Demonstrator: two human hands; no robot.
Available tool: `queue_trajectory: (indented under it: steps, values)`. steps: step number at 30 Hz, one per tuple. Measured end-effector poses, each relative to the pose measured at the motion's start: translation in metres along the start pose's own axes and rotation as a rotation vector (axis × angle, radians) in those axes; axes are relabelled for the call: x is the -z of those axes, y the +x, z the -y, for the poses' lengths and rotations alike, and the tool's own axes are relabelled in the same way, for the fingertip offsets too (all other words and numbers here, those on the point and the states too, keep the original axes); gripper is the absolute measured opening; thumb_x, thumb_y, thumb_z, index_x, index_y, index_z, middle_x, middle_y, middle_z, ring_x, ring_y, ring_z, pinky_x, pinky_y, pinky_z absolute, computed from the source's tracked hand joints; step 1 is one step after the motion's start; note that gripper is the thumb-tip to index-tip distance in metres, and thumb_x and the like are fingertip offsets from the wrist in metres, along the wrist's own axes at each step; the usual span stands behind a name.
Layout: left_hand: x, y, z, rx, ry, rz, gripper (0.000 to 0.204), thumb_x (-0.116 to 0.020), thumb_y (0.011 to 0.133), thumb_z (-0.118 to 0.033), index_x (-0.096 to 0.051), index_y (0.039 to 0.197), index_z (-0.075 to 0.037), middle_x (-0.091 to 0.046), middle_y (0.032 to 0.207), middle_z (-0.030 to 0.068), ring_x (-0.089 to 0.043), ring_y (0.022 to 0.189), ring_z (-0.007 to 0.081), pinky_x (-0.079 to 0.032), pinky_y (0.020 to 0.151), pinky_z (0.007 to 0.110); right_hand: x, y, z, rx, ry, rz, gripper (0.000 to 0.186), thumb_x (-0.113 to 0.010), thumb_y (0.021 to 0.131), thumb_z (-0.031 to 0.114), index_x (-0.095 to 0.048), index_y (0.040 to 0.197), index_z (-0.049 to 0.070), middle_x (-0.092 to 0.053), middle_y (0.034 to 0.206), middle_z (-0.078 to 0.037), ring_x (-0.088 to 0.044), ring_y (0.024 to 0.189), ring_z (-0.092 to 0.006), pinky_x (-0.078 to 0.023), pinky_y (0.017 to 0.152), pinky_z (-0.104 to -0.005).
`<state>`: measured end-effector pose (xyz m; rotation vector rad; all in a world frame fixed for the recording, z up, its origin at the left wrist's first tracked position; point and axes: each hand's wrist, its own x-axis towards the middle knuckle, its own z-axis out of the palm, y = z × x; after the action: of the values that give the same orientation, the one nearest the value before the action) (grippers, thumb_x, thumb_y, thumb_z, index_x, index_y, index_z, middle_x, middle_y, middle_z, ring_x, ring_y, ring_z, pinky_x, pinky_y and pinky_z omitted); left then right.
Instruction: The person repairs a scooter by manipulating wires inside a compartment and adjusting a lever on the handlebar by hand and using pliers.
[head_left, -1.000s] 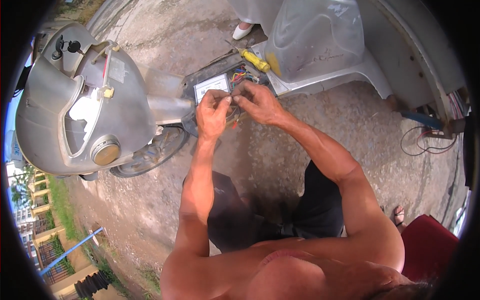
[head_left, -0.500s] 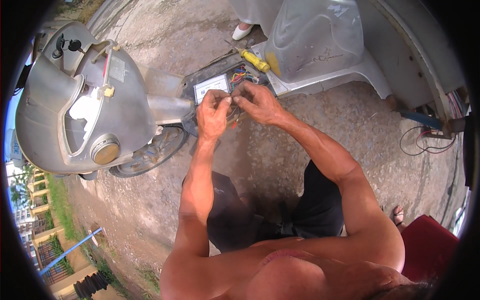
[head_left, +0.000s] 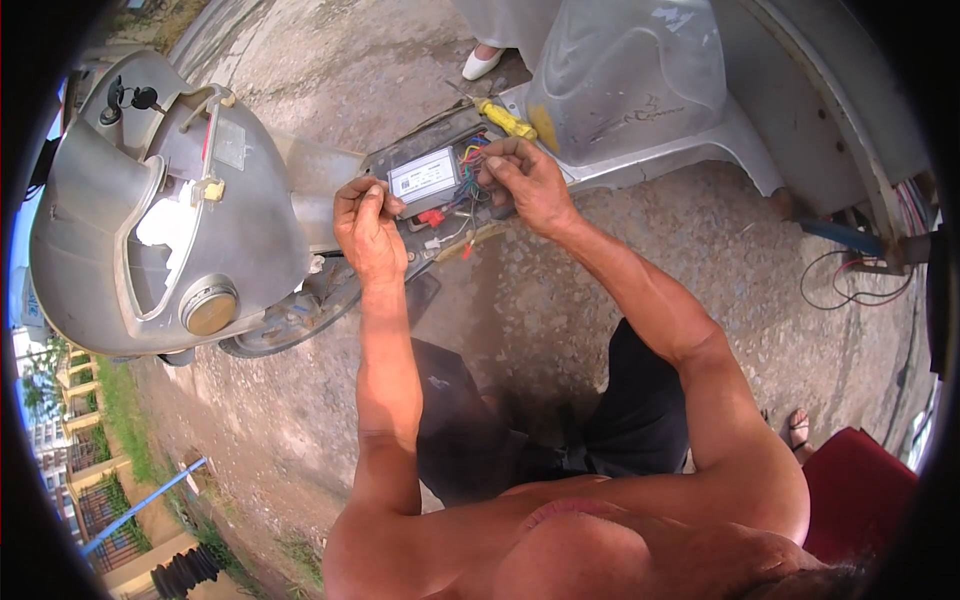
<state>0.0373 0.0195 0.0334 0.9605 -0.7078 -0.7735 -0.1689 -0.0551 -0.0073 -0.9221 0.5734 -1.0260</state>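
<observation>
Wiring seems in hand, next needing fine pinching: left hand (head_left: pixel 372 232) near box (head_left: pixel 423 178), right hand (head_left: pixel 533 188) at wires (head_left: pixel 468 176), fingers (head_left: pixel 514 150) curled, grip unclear.

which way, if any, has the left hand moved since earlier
Yes, leftward: the left hand has shifted from the labelled box's lower edge toward its left end.

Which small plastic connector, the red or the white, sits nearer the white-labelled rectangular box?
The red plastic connector, close beside the box; the white plastic connector lies farther out.
</observation>
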Motion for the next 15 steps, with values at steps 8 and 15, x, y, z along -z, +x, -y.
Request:
queue_trajectory:
  steps: [8,15]
  values:
    - [-0.006,-0.001,0.014,0.015,0.070,0.009,0.013,-0.057,0.092,0.003,-0.060,0.104,0.000,-0.066,0.092,0.0108,-0.058,0.066,0.0158,-0.051,0.065,0.031,0.004,-0.010,0.034,0.111,0.054,-0.043,0.023,-0.059,0.098,0.012,-0.060,0.118,0.000,-0.072,0.096,-0.009,-0.056,0.066,-0.0065,-0.046,0.056,-0.0216]
    - [-0.009,-0.005,0.010,-0.059,0.160,-0.013,0.012,-0.059,0.094,0.000,-0.061,0.106,0.001,-0.066,0.088,0.0099,-0.059,0.066,0.0140,-0.051,0.060,0.027,-0.007,-0.057,0.091,0.067,0.003,-0.007,0.024,-0.062,0.097,0.018,-0.063,0.114,0.000,-0.069,0.087,-0.005,-0.054,0.066,-0.0057,-0.043,0.055,-0.0219]
